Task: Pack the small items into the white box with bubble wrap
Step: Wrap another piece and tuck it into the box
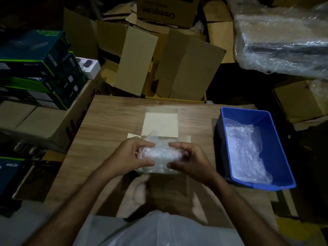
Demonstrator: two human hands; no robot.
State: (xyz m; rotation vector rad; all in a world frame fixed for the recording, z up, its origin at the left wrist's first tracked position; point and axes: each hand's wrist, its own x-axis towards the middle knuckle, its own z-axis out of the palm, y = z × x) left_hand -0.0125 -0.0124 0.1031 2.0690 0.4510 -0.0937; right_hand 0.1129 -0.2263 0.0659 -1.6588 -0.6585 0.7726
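Observation:
A white box [160, 122] stands open in the middle of a small wooden table [110, 125], its lid flap lying back away from me. Right over the box's opening I hold a bundle of bubble wrap [162, 153]. My left hand [134, 154] grips its left end with curled fingers. My right hand [188, 158] grips its right end the same way. Whatever is wrapped inside the bundle is hidden. The inside of the box is mostly covered by the bundle and my hands.
A blue plastic bin [276, 144] with loose bubble wrap [246, 150] sits at the table's right. Brown cartons [177, 68] pile up behind the table. Dark product boxes [35, 68] are stacked at left, and a big bubble-wrapped bundle [284, 41] lies at top right.

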